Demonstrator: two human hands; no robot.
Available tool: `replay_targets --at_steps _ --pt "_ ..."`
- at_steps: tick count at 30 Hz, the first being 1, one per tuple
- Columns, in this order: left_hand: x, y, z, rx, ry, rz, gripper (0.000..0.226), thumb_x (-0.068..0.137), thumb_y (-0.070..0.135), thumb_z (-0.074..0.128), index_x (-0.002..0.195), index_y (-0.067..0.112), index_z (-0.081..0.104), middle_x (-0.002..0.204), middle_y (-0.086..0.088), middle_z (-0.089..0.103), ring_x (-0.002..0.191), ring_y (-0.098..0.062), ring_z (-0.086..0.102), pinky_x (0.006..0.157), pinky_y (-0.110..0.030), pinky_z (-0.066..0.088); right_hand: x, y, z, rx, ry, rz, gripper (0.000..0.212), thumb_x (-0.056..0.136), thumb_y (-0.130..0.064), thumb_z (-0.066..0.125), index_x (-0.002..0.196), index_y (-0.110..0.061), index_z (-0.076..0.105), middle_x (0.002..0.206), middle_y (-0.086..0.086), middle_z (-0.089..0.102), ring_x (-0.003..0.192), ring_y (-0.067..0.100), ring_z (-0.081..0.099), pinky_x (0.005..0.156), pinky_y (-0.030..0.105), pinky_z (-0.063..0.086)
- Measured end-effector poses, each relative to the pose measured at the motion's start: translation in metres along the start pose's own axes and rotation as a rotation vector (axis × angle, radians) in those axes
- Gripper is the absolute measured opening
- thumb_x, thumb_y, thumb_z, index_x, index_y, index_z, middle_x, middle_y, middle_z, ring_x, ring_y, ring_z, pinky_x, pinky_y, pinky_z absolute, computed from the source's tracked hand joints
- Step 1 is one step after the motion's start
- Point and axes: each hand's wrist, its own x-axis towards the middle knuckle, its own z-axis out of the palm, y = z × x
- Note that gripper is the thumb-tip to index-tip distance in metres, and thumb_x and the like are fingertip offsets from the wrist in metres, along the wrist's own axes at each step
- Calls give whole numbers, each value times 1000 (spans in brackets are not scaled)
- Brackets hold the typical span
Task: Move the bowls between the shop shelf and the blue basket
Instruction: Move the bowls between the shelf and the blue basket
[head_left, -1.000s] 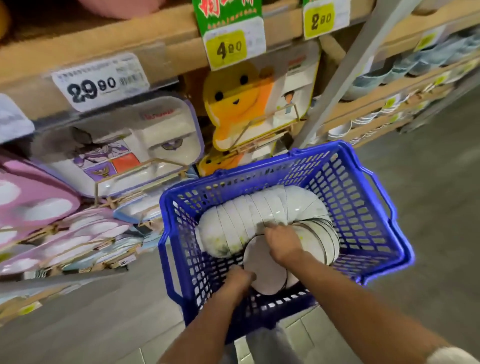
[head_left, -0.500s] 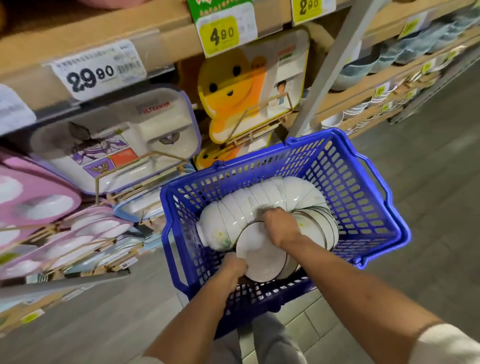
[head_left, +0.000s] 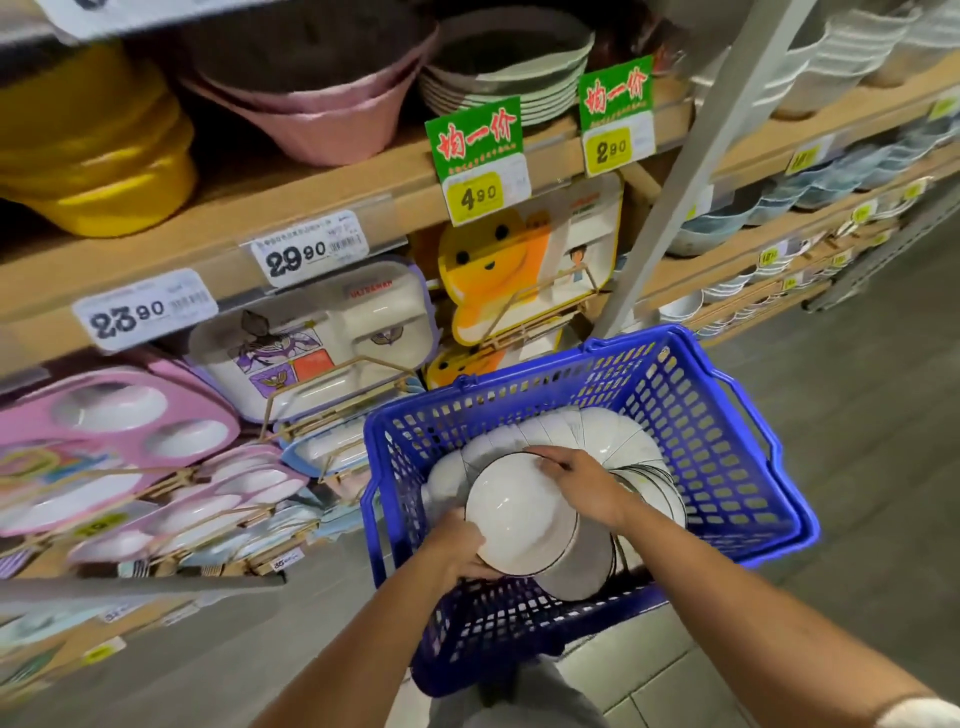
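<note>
Blue perforated plastic forms the basket (head_left: 737, 467), a grid-walled rectangle at 5 o'clock of the view; its near corner is covered by the left forearm. Inside lies a curved row of white bowls (head_left: 602, 431) nested on their sides. They are glossy and smooth, with thin dark rim lines showing at its 4 o'clock end, and too overlapped to count. Over the basket's 7 o'clock side a round white bowl (head_left: 519, 514) faces mouth-up, with more nested shells partly hidden beneath it.

The left hand (head_left: 454, 545) grips this bowl's rim at 8 o'clock, fingers curled under and out of sight. The right hand (head_left: 584, 486) lies over the rim at 1 o'clock, fingers close together and bent onto the edge.

A wooden shop shelf (head_left: 322, 202) runs from 10 to 2 o'clock. Blurred yellow tubs (head_left: 93, 156) and pink tubs (head_left: 311, 119) sit on it, and divided children's trays (head_left: 311, 343) stand in wire racks below — their lower edges are hard to make out.
</note>
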Motion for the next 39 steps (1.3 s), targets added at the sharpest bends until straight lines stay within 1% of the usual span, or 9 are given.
replay_targets --at_steps 4,8,12,16,22,27,31,34,39 --pt "-19 24 -6 -66 -47 39 46 91 -11 35 131 10 46 111 -10 57 86 -30 64 71 -46 57 -18 -20 -15 338 -63 12 33 102 -21 44 129 -27 61 135 -5 56 123 10 49 109 27 34" --pt "-46 48 -12 -47 -62 145 50 91 -6 42 134 18 45 115 -9 59 82 -29 66 64 -43 60 -40 -42 -33 612 -50 14 31 101 -21 42 123 -25 63 117 -4 68 101 11 67 77 21 54" --pt "-78 77 -12 47 -76 329 34 96 15 44 125 33 46 102 -3 65 77 -25 73 63 -35 60 -62 -72 -50 738 76 -7 32 101 -24 43 127 -18 61 122 10 66 112 28 62 97 44 50" --pt "-109 99 -2 -83 -108 498 31 96 19 46 124 31 53 110 3 63 82 -13 67 60 -29 57 -90 -101 -69 875 171 -43 27 98 -25 50 116 -14 66 113 12 70 101 27 66 88 40 53" --pt "-155 129 27 -401 -279 569 58 63 29 57 120 19 64 114 -8 71 108 -31 63 95 -48 48 -137 -122 -90 937 223 -128 35 96 -32 52 124 -15 63 119 9 69 113 30 63 101 50 46" --pt "-188 148 54 -489 -272 594 32 79 23 46 104 19 66 90 -4 75 89 -30 65 71 -36 51 -181 -125 -104 946 268 -244 35 97 -40 48 117 -19 68 112 7 72 97 23 71 66 37 58" --pt "-221 159 84 -449 -294 640 19 79 21 48 89 21 64 65 2 73 78 -28 64 61 -30 50 -212 -121 -116 949 341 -397 44 100 -44 38 124 -17 63 119 3 69 109 18 66 80 28 57" --pt "-240 161 116 -416 -312 660 23 77 22 47 91 18 65 76 -5 75 80 -30 65 64 -33 53 -231 -112 -135 998 434 -482 48 100 -45 37 122 -11 63 119 9 69 112 23 64 93 36 51" --pt "-264 162 187 -376 -332 678 26 75 26 49 92 18 68 79 -7 76 78 -30 66 57 -32 55 -267 -84 -188 1055 581 -557 48 97 -42 42 122 -6 63 117 15 68 111 30 64 92 41 51"
